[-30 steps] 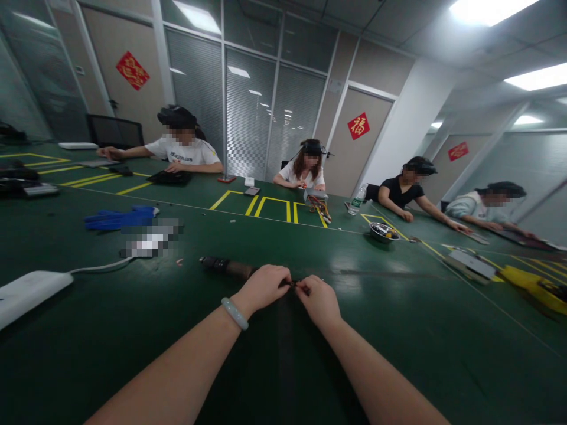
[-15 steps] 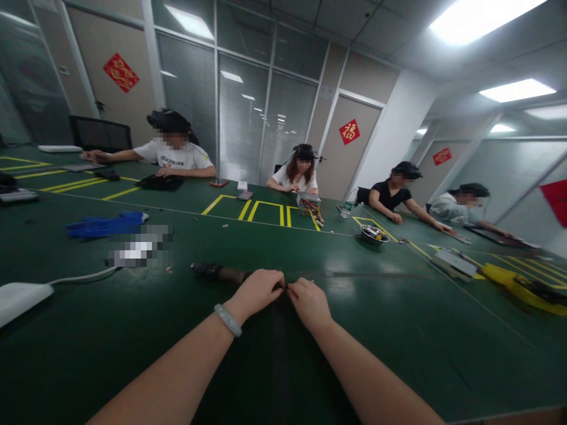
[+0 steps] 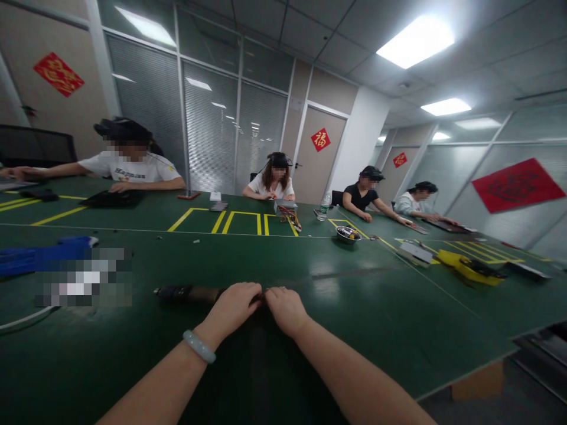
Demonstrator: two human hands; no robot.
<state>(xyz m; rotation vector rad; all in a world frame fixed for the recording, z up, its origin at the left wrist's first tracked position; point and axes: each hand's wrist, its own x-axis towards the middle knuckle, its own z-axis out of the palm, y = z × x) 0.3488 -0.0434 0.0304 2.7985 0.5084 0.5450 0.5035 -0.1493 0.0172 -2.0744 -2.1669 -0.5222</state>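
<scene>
My left hand (image 3: 239,300), with a pale bangle (image 3: 199,346) on its wrist, is closed with fingers curled down. My right hand (image 3: 284,307) is closed too, and its fingertips meet those of the left just above the table. Whatever they pinch is hidden behind the fingers. A dark electric screwdriver (image 3: 177,294) lies on its side to the left, its tip pointing left. Its other end passes behind my left hand, and I cannot tell whether they touch.
Blue gloves (image 3: 48,257) and a blurred-out item with a white cable (image 3: 26,321) lie at left. Across the green table (image 3: 376,330) sit several people. A metal bowl (image 3: 348,235), a bottle (image 3: 323,208), a wired metal box (image 3: 286,206) and a yellow item (image 3: 469,268) stand farther off.
The view has turned to the right, so everything appears shifted left and the table's right edge shows. My hands stay together; the small dark thing seen between the fingertips before is now hidden.
</scene>
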